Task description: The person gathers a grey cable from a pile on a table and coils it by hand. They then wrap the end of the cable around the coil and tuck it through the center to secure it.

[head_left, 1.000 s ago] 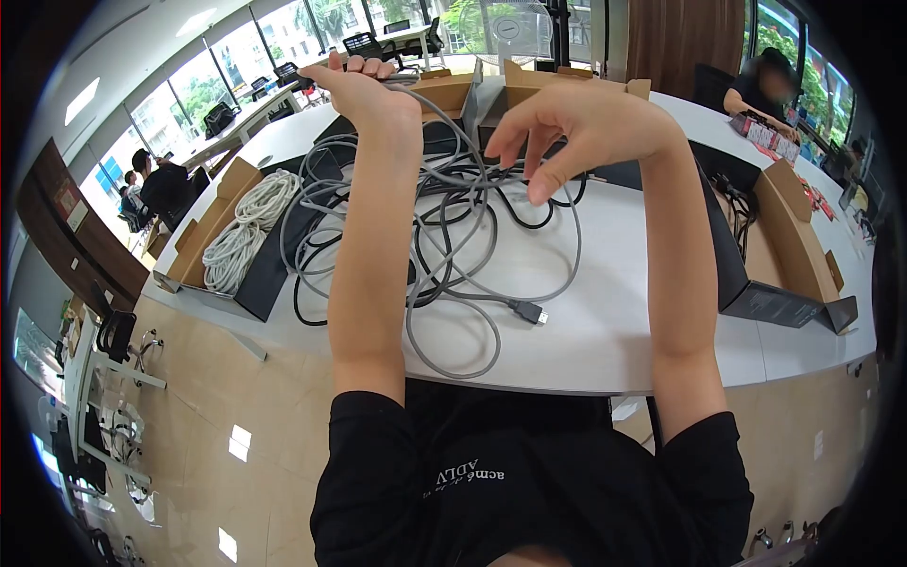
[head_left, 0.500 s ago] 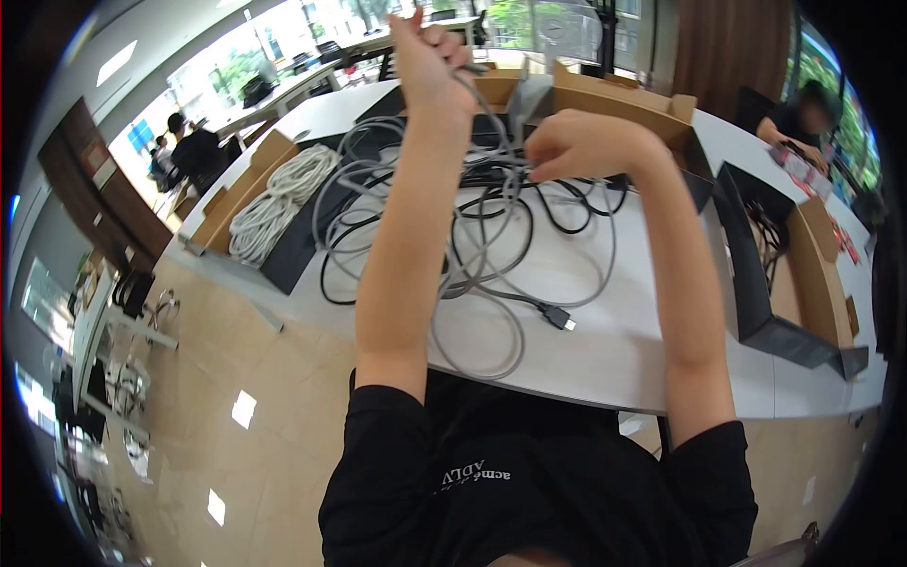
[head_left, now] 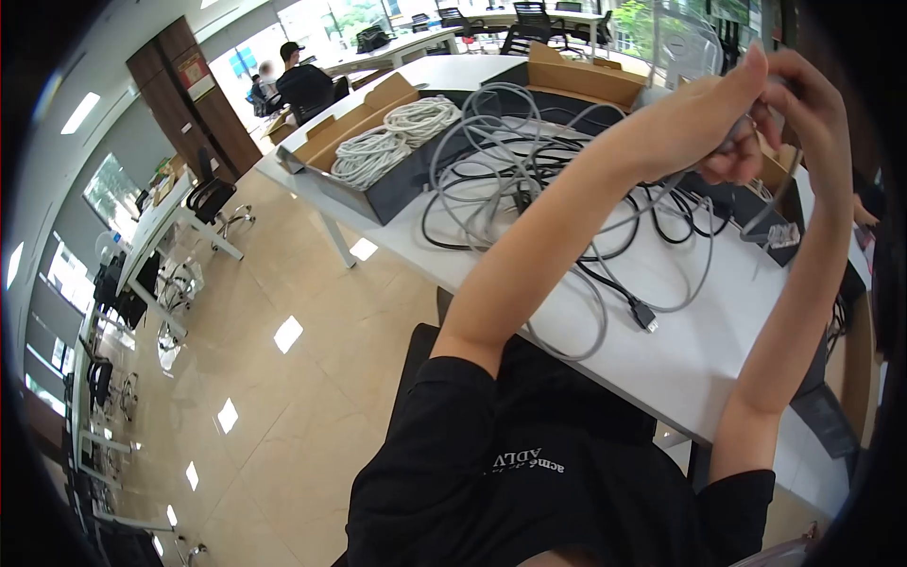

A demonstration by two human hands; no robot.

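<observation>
My left hand (head_left: 723,132) is closed around a grey cable (head_left: 605,321), raised over the right part of the table. Close against it, my right hand (head_left: 812,104) has its fingers bent onto the same cable; the exact pinch is partly hidden. A length of cable hangs below the hands, near a clear plug-like end (head_left: 784,236). Loose grey loops lie tangled with black cables (head_left: 477,194) on the white table (head_left: 661,369). One black cable ends in a flat video plug (head_left: 644,317) near the front edge.
An open box (head_left: 378,198) of bundled light-grey cables (head_left: 378,146) stands at the left. Another open box (head_left: 586,80) is at the back, and one (head_left: 855,378) with black cable at the right. A seated person (head_left: 302,85) is in the background.
Both hands have moved right and come together, the left from the upper middle of the view. My view has turned, so the table appears shifted.
</observation>
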